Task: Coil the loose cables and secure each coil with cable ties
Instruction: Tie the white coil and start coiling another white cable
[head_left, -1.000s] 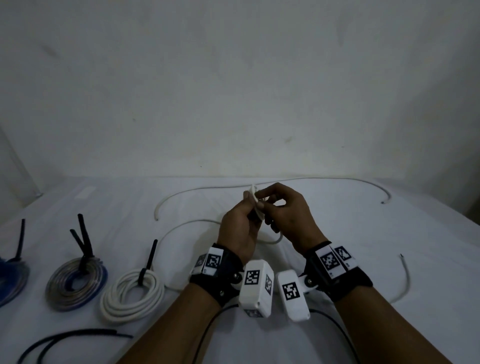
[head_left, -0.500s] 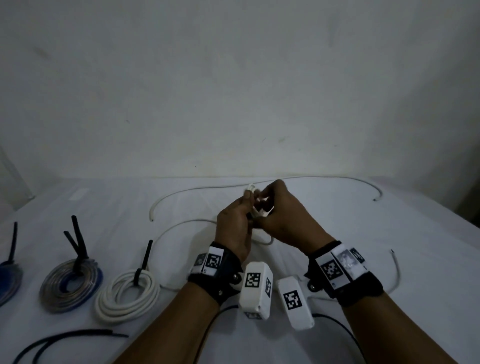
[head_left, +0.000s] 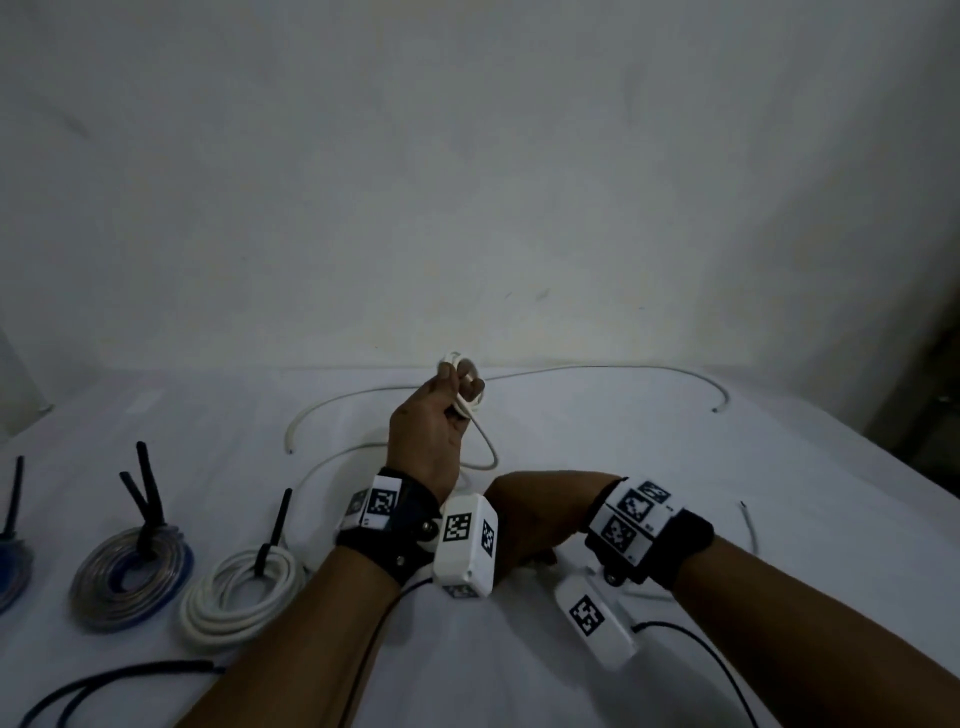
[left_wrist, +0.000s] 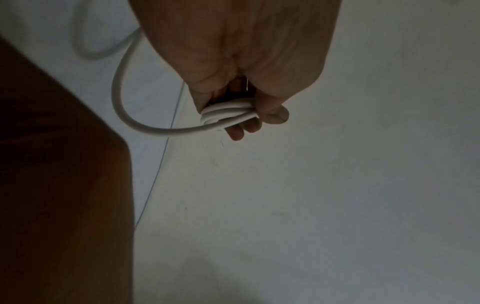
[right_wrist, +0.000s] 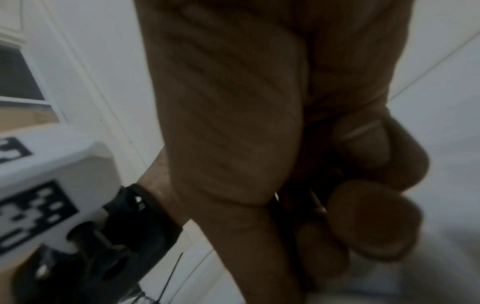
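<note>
The thin white cable (head_left: 470, 410) was only partly wound: a few tight turns sat bunched at the upper centre of the head view, clamped between the thumb and curled fingers of the left hand (head_left: 431, 436), which held them raised above the white table (head_left: 649, 467). In the left wrist view the same small coil (left_wrist: 228, 113) showed as stacked turns with one strand looping away toward the upper left of the frame. Most of that cable's length lay unwound, sweeping across the table behind the hand toward a free end at the right (head_left: 719, 408). The right hand (head_left: 535, 525) was low at centre, just beside the left wrist; its fingers were curled in the right wrist view (right_wrist: 363, 185), but whether they pinched anything I could not tell in the blur. Toward the lower left of the head view, the finished work lay in a row: a white coil (head_left: 241, 592), a grey and blue coil (head_left: 130, 577) and a blue coil (head_left: 13, 571) at the frame edge, each bound with a black cable tie (head_left: 272, 535). A dark loose cable (head_left: 119, 680) lay uncoiled at the bottom left. By my judgement three coils were finished, one was barely begun and not yet tied, and one more remained.
</note>
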